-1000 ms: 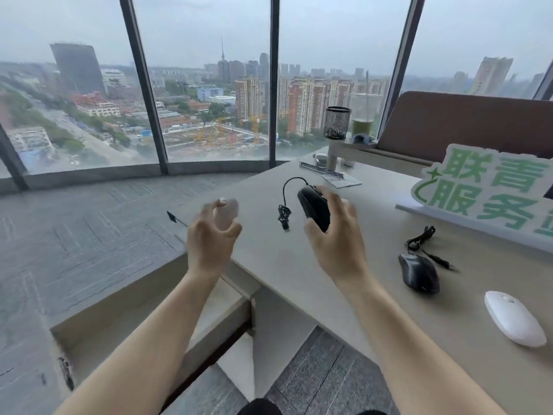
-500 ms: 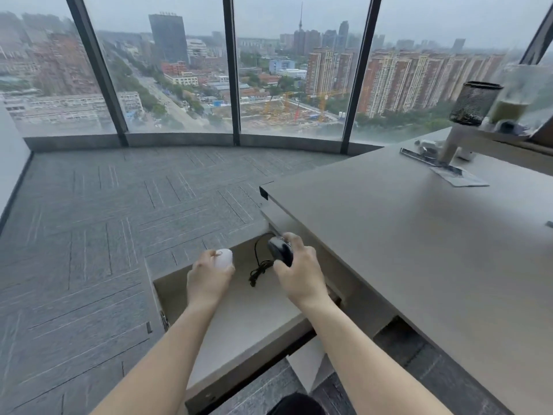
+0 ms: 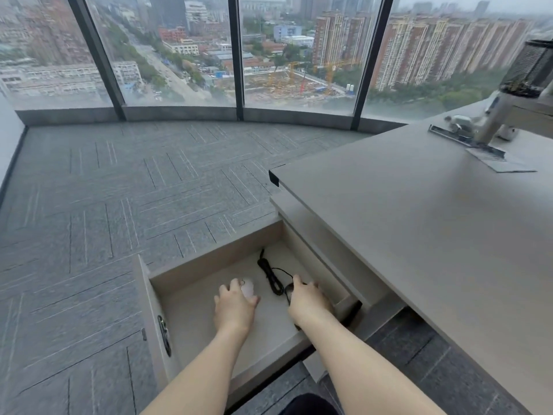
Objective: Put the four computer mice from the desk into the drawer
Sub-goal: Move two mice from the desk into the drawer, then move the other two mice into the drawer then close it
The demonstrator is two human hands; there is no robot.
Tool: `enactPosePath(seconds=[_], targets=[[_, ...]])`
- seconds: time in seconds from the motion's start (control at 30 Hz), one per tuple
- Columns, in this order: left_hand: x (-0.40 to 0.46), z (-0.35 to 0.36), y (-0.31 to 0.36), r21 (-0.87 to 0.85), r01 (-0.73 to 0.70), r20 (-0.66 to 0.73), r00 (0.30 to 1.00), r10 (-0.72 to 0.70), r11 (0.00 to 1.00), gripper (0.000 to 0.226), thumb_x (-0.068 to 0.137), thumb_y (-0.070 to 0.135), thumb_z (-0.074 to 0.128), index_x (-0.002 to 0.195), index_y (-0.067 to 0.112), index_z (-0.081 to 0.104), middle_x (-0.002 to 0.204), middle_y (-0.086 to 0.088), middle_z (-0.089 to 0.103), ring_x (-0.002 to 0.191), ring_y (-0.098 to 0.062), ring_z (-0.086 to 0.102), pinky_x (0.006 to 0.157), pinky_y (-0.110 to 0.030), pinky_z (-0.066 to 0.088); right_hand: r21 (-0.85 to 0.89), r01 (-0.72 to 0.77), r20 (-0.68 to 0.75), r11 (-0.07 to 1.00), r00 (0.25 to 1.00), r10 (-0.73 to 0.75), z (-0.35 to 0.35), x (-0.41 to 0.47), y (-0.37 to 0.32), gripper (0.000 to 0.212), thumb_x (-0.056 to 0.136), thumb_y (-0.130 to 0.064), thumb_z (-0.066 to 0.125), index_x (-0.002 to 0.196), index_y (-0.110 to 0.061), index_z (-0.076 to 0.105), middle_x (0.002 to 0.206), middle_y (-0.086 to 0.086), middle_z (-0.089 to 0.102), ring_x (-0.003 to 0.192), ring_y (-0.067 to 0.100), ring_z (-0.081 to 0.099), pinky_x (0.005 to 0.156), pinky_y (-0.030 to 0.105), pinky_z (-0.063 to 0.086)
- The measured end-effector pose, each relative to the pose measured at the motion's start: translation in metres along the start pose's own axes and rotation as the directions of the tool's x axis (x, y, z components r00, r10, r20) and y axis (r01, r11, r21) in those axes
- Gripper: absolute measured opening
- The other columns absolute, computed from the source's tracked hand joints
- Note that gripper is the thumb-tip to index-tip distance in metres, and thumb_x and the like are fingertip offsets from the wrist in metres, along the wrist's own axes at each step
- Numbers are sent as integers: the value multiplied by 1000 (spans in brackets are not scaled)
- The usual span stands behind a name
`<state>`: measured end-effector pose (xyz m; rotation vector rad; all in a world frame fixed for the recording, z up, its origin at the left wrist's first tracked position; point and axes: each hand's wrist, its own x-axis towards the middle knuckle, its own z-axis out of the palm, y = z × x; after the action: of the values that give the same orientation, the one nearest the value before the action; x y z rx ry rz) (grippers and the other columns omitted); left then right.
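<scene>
White mouse (image 3: 248, 288) and black mouse (image 3: 289, 290) sit under palm-down hands, left (image 3: 235, 307) and right (image 3: 309, 302), gripping them inside the drawer (image 3: 209, 265).

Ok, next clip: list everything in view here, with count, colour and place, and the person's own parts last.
drawer: one, beige, pulled open beside the desk, low centre
white mouse: one, whitish, inside the drawer under the left hand's fingers
black mouse: one, black, inside the drawer, mostly hidden by the right hand
cable: one, black, bundled on the drawer floor, beyond the black mouse
desk: one, grey-beige, right side
mesh cup: one, black, on a raised shelf, far right
flat card or sheet: one, grey, far desk corner
windows: floor-to-ceiling with dark frames, city beyond
carpet floor: grey tiles, left
left hand: one, over the white mouse
right hand: one, over the black mouse
</scene>
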<state>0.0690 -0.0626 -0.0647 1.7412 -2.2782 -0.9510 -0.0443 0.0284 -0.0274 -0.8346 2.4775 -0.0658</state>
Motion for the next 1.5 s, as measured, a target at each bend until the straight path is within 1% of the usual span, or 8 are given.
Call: enactPosePath(seconds=[0.2,0.4,0.63,0.83,1.0,1.2,1.37,1.5], targets=[[-16,-35,36,-211,-162,-171,977,126,964,43,94,26,44,134,9,50,136,-18,50,124,-36,45,104,-39,33,190,252,-292,949,937,-190,-45,-50,8,44,95,-26,47,138,-18,43,130,11,52,114,32,55,86,40,49],[-90,-70,145,-373,-576,-364,812,456,727,29,94,19,45,116,11,62,114,-4,62,100,-16,58,86,-26,44,249,507,-728,825,660,-186,-121,-139,61,28,93,-18,54,118,-13,65,110,5,70,95,21,65,81,29,51],[-218,-13,253,-431,-724,-162,649,743,539,25,90,15,52,112,11,65,113,-7,65,94,-17,63,82,-26,48,290,292,-867,911,483,121,-158,-206,220,24,90,-16,55,110,-14,70,107,7,73,98,28,66,78,31,48],[-314,69,313,-390,-743,152,531,834,544,47,83,35,61,127,21,54,129,-5,53,111,-23,58,92,-34,47,373,-53,-875,926,313,371,-148,-252,364,30,82,-14,60,112,-14,68,114,14,66,103,41,51,88,43,44],[-365,121,345,-319,-734,254,544,800,600,72,77,46,64,140,24,36,138,-10,41,126,-32,44,101,-39,42,478,-347,-693,807,416,589,-128,-272,441,56,84,-37,62,136,-20,48,133,18,49,120,42,44,100,44,39],[-371,152,361,-27,-792,142,601,787,610,60,77,46,60,129,20,43,124,-15,52,116,-35,44,98,-39,37,447,-415,-644,792,466,607,-111,-273,461,63,83,-39,62,140,-22,42,125,22,58,113,40,50,94,40,40],[-359,139,360,-109,-747,106,647,755,656,54,77,32,55,127,17,43,123,-16,51,116,-36,41,97,-39,34,540,-228,-663,811,479,576,-121,-274,441,61,82,-20,58,140,-18,41,125,25,50,111,42,45,92,40,41],[-340,94,346,-332,-722,-82,663,744,607,60,79,31,56,135,17,41,125,-16,52,115,-35,40,98,-37,30,570,39,-737,821,466,489,-136,-276,397,57,81,-16,59,135,-23,42,123,18,49,110,38,47,81,33,38]])
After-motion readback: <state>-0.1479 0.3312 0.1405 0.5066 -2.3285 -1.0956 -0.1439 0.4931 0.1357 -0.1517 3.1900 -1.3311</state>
